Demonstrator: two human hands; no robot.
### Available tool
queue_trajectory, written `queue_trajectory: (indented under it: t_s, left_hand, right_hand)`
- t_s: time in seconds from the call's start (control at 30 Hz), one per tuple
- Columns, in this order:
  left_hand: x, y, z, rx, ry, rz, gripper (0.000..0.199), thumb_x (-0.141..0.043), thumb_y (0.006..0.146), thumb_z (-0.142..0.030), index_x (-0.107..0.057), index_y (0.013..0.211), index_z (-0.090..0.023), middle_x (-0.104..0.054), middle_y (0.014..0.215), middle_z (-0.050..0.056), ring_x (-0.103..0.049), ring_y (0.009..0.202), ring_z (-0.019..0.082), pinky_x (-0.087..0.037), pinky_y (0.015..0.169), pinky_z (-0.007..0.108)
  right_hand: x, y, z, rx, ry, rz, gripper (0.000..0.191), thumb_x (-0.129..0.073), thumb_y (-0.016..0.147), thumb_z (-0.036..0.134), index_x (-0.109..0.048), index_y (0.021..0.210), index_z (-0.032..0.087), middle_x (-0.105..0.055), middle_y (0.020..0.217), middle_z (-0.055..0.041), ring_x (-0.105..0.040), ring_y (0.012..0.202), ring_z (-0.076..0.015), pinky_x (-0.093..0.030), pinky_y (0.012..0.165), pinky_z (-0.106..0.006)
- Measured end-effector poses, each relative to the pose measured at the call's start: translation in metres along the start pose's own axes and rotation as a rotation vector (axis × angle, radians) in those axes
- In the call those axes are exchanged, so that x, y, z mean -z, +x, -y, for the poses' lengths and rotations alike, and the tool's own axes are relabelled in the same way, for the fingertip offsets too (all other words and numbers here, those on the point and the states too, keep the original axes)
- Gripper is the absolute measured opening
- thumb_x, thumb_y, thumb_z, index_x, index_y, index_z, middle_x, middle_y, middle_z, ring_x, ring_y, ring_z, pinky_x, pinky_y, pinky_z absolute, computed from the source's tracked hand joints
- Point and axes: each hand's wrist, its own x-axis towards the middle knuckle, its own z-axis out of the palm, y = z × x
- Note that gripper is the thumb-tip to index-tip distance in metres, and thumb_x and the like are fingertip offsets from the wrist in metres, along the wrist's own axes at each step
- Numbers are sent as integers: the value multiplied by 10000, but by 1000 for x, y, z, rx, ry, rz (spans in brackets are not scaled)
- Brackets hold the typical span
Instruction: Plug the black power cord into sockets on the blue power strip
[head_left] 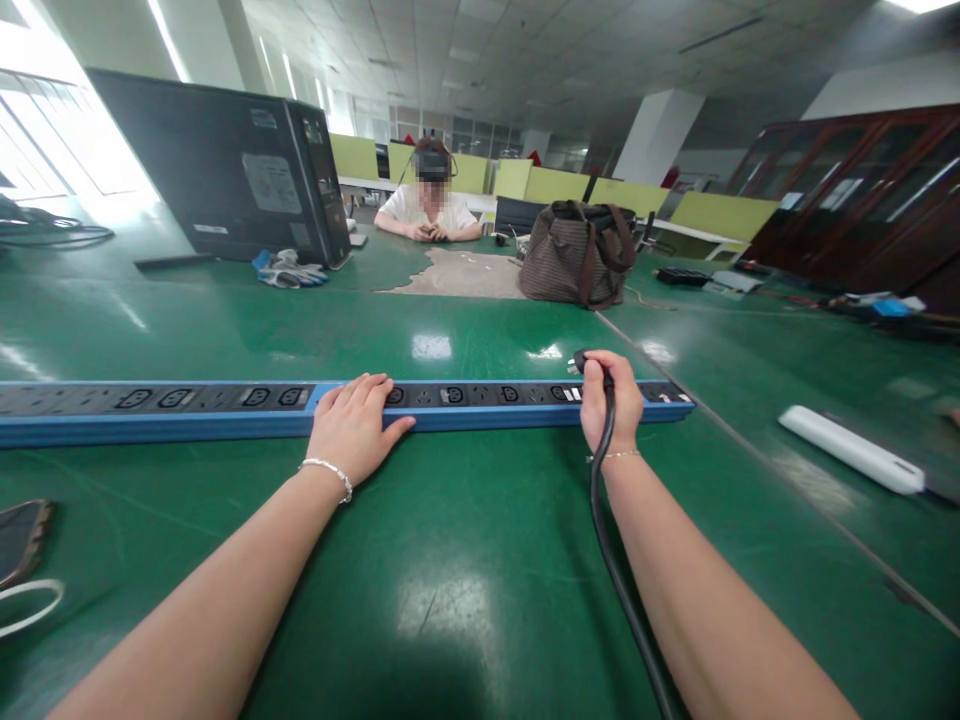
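Note:
A long blue power strip (360, 420) with black sockets lies across the green table in front of me. My left hand (356, 420) rests flat on its middle part, fingers stretched over the top face. Near the strip's right end, my right hand (611, 405) grips a black power plug (579, 361) above the sockets. The plug's metal prongs point to the left. From it a thick black cord (609, 520) hangs past my wrist and runs down to the bottom edge of the view.
On the right lies a white power strip (851, 448). A phone (22, 540) and white cable (45, 595) are at the left edge. Farther back are a black computer case (225, 170), gloves (289, 268), a brown bag (574, 255) and a seated person (431, 200).

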Motion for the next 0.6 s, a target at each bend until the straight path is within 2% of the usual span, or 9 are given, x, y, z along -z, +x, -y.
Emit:
queue_trajectory:
  t_s: [0.13,0.27,0.33,0.4,0.47,0.53,0.6]
  left_hand:
    - [0,0,0,7,6,1,510,-434,840,-518,-507,1234,-203,-530,1329,93,-439,1257,252,-305,1041,423]
    - [0,0,0,1,0,-6,518,-442,837,-518,-508,1229,-187,-533,1325,96,-439,1254,250,-301,1044,419]
    - [0,0,0,1,-6,-9,517,-446,835,-515,-509,1230,-187,-534,1323,97,-440,1252,252,-304,1041,422]
    - [0,0,0,3,-10,-10,510,-449,832,-513,-512,1228,-198,-535,1322,94,-443,1250,254,-308,1037,424]
    - [1,0,-1,2,-12,-12,503,-448,832,-510,-514,1225,-204,-539,1318,92,-446,1247,254,-311,1034,424]
    - [1,0,-1,0,-12,-13,501,-445,833,-509,-515,1222,-200,-544,1311,92,-451,1242,256,-313,1033,424]
    - [1,0,-1,-2,-14,-15,504,-443,833,-512,-517,1222,-198,-546,1307,94,-453,1238,260,-314,1034,428]
  right_hand:
    - [16,11,-13,-145,267,219,310,-574,770,344,-540,1054,225,-633,912,-34,-612,670,-150,-526,709,-336]
    - [32,19,-15,-370,616,423,319,-569,737,303,-478,1040,263,-638,823,1,-649,768,-174,-529,730,-361]
    - [39,23,-12,-504,687,458,235,-491,780,348,-467,995,257,-635,824,-15,-652,780,-184,-531,671,-343]
    - [46,28,-12,-594,668,421,176,-442,804,386,-451,913,247,-600,745,-1,-621,630,-149,-496,536,-271]
    - [51,34,-14,-635,595,371,182,-503,777,378,-418,874,249,-534,643,49,-481,422,-85,-366,389,-191]
    - [55,42,-20,-653,482,367,256,-579,742,350,-415,913,252,-484,580,85,-325,327,-48,-224,328,-162]
    - [59,49,-27,-645,319,391,293,-599,750,359,-448,964,229,-457,529,91,-283,309,-47,-180,322,-169]
